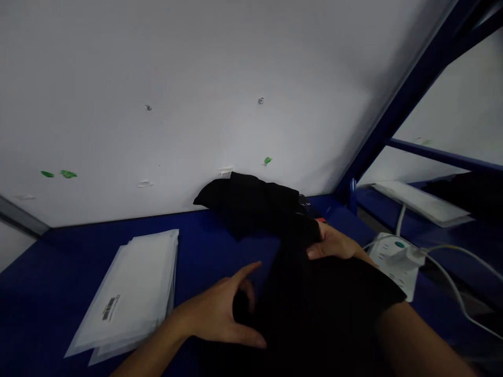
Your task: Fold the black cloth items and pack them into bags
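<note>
A black cloth garment (322, 309) spreads over the lower middle; its exact kind is too dark to make out. My right hand (334, 242) grips a bunched part of it, thumb pressed on the fabric, while a fold of the cloth lies across my right forearm. My left hand (226, 309) is at the garment's left side, with thumb and fingers spread apart in a curve. Some fingers are hidden in shadow against the black fabric. Another heap of black cloth (251, 201) rests against the wall behind my hands; whether it joins the garment is unclear.
A stack of white, translucent plastic bags (133, 288) with a barcode label lies left on the blue tabletop (196, 230). At right are a white power strip (396, 262) with cables and a blue metal frame (393, 104). A white wall (196, 104) stands behind.
</note>
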A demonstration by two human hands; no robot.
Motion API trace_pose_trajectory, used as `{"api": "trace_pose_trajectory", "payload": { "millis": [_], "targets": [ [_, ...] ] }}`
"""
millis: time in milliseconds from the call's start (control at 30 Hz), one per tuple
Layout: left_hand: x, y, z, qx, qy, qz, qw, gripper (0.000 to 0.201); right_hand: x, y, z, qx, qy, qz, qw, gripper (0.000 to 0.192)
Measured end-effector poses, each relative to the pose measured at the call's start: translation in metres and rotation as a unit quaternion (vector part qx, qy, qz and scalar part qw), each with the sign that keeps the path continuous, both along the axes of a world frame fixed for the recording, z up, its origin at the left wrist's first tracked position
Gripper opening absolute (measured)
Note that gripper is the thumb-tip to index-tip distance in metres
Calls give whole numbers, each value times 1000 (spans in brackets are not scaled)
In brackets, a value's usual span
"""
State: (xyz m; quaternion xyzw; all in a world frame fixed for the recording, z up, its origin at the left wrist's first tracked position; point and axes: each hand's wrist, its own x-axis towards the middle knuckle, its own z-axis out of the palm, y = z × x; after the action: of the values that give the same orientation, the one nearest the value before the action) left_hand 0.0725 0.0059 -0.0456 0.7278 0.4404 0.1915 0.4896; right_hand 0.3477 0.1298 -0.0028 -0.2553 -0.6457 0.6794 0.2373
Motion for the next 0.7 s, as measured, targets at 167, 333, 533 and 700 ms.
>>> {"api": "trace_pose_trajectory", "payload": {
  "millis": [167, 333, 533, 700],
  "targets": [
    [-6, 3, 16, -71, -23, -50, 996, 73, -7, 7, 6, 53, -45, -7, 998, 49],
    [-17, 3, 26, -67, -15, -13, 998, 64, -16, 18, -1, 232, -204, -3, 951, 43],
    [-34, 5, 15, -9, 59, 69, 996, 67, -17, 23, -14, 253, -291, 29, 922, 52],
    [-36, 9, 0, 165, 263, 134, 941, 68, -11, 28, -19, 274, -289, 61, 915, 76]
  ]
}}
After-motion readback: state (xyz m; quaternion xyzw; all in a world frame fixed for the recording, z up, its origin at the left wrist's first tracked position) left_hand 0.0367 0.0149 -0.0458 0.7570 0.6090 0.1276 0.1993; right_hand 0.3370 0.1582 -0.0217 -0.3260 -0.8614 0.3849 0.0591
